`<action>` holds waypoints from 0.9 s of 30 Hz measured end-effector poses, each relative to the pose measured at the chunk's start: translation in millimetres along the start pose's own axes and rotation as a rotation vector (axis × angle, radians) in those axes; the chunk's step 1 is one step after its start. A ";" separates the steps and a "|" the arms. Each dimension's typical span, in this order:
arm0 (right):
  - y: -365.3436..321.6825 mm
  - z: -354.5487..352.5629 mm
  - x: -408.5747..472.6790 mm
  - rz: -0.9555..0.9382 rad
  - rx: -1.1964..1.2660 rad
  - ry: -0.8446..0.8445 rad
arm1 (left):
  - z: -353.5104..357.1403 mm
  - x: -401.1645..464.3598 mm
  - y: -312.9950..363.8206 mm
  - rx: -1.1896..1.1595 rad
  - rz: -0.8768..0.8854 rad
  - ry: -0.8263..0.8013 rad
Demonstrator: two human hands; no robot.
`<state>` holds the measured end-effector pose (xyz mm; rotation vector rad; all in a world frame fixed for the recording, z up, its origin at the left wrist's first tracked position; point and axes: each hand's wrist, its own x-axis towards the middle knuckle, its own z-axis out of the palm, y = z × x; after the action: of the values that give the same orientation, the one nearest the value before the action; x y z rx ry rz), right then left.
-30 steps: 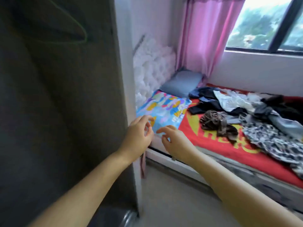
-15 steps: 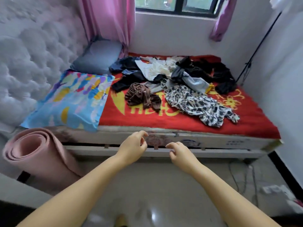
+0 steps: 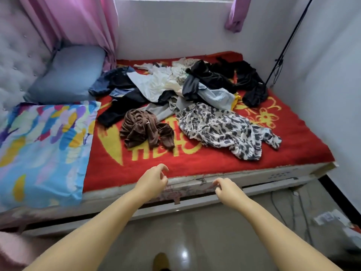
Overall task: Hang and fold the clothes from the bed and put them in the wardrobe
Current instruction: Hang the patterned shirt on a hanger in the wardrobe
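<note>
A heap of clothes lies on the bed's red blanket (image 3: pixel 205 163). Nearest me are a crumpled brown garment (image 3: pixel 144 130) and a black-and-white patterned garment (image 3: pixel 224 130). Behind them lie a white garment (image 3: pixel 156 83), black clothes (image 3: pixel 244 77), a dark garment (image 3: pixel 119 108) and light jeans (image 3: pixel 216 96). My left hand (image 3: pixel 152 182) hovers over the blanket's front edge, fingers loosely curled, holding nothing. My right hand (image 3: pixel 227 189) hangs in front of the mattress edge, also loosely curled and holding nothing. The wardrobe is out of view.
A colourful pillow (image 3: pixel 43 151) and a blue-grey pillow (image 3: pixel 68 75) lie at the bed's left, by a tufted headboard (image 3: pixel 15 61). Pink curtains (image 3: pixel 78 26) hang behind. A black stand (image 3: pixel 283 45) leans in the right corner. Cables (image 3: pixel 293 212) lie on the floor.
My view swung from the wardrobe side to face the bed and came closer. Both hands moved forward to the bed's front edge, still holding nothing.
</note>
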<state>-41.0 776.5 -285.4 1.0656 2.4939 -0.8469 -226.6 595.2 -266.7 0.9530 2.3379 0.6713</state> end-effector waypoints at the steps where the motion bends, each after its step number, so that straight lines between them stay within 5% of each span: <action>1: 3.8 -4.3 9.2 0.027 0.011 0.000 | -2.0 14.2 2.0 0.002 -0.004 -0.016; 17: 147.7 -119.5 243.3 0.213 0.190 -0.127 | 86.4 313.7 86.5 0.010 -0.131 -0.331; 27: 224.9 -84.9 399.3 0.343 -0.021 -0.269 | 197.5 458.6 60.4 0.326 -0.180 -0.226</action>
<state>-151.5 1175.1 -500.2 1.2340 2.0208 -0.7972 -356.0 1020.0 -503.0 0.8866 2.3302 0.1047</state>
